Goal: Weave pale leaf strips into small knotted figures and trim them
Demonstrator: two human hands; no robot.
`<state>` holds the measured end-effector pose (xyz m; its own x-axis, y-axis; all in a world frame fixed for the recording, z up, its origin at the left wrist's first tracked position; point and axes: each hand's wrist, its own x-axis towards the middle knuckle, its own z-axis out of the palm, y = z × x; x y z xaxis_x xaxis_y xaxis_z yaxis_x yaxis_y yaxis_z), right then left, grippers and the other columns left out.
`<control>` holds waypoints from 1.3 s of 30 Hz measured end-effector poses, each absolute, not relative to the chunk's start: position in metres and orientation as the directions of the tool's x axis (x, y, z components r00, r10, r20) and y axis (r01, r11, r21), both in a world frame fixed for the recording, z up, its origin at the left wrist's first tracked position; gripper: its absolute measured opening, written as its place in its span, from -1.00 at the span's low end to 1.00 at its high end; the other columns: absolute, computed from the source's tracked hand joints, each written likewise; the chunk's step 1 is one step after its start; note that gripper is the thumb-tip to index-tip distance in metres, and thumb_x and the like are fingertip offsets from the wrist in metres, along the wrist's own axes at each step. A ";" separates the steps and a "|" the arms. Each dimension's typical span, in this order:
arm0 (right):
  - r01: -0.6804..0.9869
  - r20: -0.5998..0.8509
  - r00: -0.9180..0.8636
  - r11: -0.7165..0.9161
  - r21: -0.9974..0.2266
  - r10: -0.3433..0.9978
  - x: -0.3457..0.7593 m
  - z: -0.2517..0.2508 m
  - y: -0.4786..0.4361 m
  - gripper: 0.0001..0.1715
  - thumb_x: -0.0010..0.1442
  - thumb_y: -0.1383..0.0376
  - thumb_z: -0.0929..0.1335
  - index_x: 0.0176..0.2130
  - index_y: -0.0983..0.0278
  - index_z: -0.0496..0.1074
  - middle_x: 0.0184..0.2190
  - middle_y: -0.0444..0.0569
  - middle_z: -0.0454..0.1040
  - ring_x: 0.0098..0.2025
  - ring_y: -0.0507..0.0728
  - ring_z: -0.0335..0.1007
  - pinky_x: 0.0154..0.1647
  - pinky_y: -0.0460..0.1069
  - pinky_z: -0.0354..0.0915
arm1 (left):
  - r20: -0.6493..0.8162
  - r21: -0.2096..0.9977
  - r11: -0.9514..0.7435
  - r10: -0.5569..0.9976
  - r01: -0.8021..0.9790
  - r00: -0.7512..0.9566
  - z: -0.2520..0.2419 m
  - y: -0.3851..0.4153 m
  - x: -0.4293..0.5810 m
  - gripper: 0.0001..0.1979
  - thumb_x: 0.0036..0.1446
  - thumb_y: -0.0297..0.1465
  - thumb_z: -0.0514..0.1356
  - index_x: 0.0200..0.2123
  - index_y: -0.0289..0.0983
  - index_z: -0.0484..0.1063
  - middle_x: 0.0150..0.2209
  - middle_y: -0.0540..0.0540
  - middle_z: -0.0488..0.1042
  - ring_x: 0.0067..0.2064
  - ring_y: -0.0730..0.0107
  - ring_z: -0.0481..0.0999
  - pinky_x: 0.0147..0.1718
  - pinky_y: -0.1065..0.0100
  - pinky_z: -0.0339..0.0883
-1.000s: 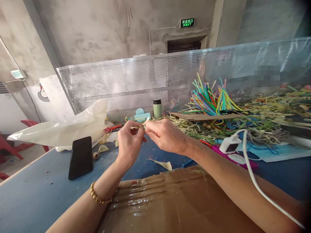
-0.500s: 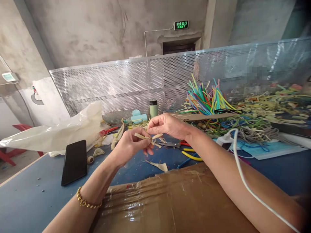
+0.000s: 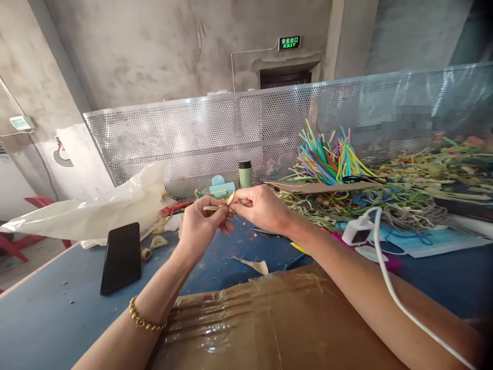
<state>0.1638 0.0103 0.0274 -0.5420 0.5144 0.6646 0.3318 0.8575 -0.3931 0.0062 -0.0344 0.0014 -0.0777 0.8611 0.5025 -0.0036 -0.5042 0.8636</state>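
Observation:
Both hands meet above the blue table, just past a taped cardboard box. My left hand pinches a thin pale strip between thumb and fingers. My right hand pinches the other end of the same strip, where a small pale tip sticks up. A gold bead bracelet circles my left wrist. A white cable lies across my right forearm.
A black phone lies at the left by a crumpled plastic bag. A green bottle stands against the perforated metal screen. Coloured strips and a heap of pale strips fill the right; a white charger lies there.
My hands came back together and rose slightly; the strip, held crossed and lower half a second ago, is now pinched level between both hands.

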 end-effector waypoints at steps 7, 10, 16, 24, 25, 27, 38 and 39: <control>0.497 0.694 -0.635 0.867 0.030 0.340 0.158 0.026 -0.007 -0.77 0.25 0.40 0.25 -0.44 0.33 0.37 -0.55 -0.10 0.33 -0.50 0.00 0.13 -0.41 -0.03 0.02 | 0.555 0.832 -0.546 0.808 0.100 -0.198 -0.002 -0.033 0.009 -0.90 -0.06 -0.53 0.20 -0.45 -0.28 0.30 -0.63 0.03 0.48 -0.67 0.44 0.46 -0.69 0.44 0.32; 0.471 0.681 -0.660 0.881 0.044 0.318 0.157 0.025 -0.006 -0.75 0.26 0.41 0.23 -0.46 0.31 0.31 -0.57 -0.12 0.29 -0.51 -0.01 0.10 -0.42 -0.03 0.02 | 0.561 0.827 -0.553 0.800 0.100 -0.212 -0.003 -0.034 0.010 -0.90 -0.06 -0.53 0.17 -0.43 -0.27 0.30 -0.64 0.03 0.49 -0.65 0.42 0.48 -0.66 0.43 0.36; 0.399 0.676 -0.639 0.909 -0.117 0.367 0.154 0.025 -0.007 -0.72 0.27 0.42 0.23 -0.49 0.30 0.29 -0.58 -0.12 0.30 -0.52 -0.02 0.10 -0.44 -0.04 0.03 | 0.556 0.828 -0.553 0.786 0.096 -0.269 -0.005 -0.033 0.012 -0.90 -0.04 -0.53 0.18 -0.42 -0.27 0.30 -0.67 0.07 0.44 -0.62 0.43 0.50 -0.60 0.44 0.38; 0.353 0.625 -0.393 0.738 -0.574 0.674 0.147 0.024 -0.004 -0.81 0.28 0.25 0.30 -0.30 0.33 0.39 -0.51 -0.07 0.42 -0.47 0.02 0.27 -0.46 -0.07 0.09 | 0.515 0.845 -0.531 0.839 -0.060 -0.175 -0.004 -0.032 0.014 -0.78 0.04 -0.38 0.28 -0.29 -0.30 0.31 -0.52 0.00 0.53 -0.47 0.37 0.58 -0.39 0.33 0.48; 0.352 0.624 -0.397 0.739 -0.574 0.673 0.147 0.023 -0.002 -0.83 0.26 0.27 0.31 -0.34 0.33 0.39 -0.53 -0.09 0.41 -0.47 0.01 0.25 -0.47 -0.07 0.08 | 0.506 0.850 -0.522 0.845 -0.064 -0.170 -0.004 -0.033 0.015 -0.76 0.03 -0.40 0.29 -0.26 -0.29 0.30 -0.50 0.00 0.53 -0.46 0.38 0.58 -0.38 0.34 0.49; 0.345 0.624 -0.402 0.743 -0.574 0.670 0.148 0.022 0.002 -0.80 0.22 0.30 0.34 -0.44 0.31 0.35 -0.58 -0.13 0.35 -0.51 -0.01 0.19 -0.49 -0.07 0.04 | 0.494 0.856 -0.509 0.857 -0.089 -0.145 -0.003 -0.035 0.015 -0.70 -0.01 -0.49 0.27 -0.19 -0.29 0.29 -0.46 0.00 0.54 -0.44 0.39 0.59 -0.33 0.33 0.50; 0.339 0.567 -0.237 0.614 -0.713 0.789 0.164 0.025 0.027 -0.74 0.10 0.23 0.42 -0.52 0.32 0.38 -0.65 -0.20 0.22 -0.57 -0.04 0.02 -0.54 -0.05 -0.05 | 0.424 0.905 -0.412 0.894 0.106 -0.144 0.000 -0.035 0.005 -0.82 0.08 -0.29 0.21 -0.33 -0.29 0.35 -0.46 -0.05 0.49 -0.61 0.45 0.45 -0.62 0.38 0.29; 0.354 0.562 -0.218 0.601 -0.717 0.798 0.163 0.023 0.029 -0.73 0.09 0.23 0.43 -0.53 0.32 0.38 -0.66 -0.20 0.21 -0.57 -0.04 0.02 -0.54 -0.05 -0.05 | 0.460 0.881 -0.421 0.868 0.216 -0.186 -0.002 -0.034 0.004 -0.77 0.09 -0.23 0.24 -0.38 -0.27 0.35 -0.56 0.00 0.44 -0.63 0.47 0.39 -0.63 0.40 0.22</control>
<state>0.1629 0.0290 0.0232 -0.2181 0.7980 0.5618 0.3535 0.6012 -0.7167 0.0036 -0.0336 -0.0019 -0.1858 0.8680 0.4604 0.2161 -0.4210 0.8809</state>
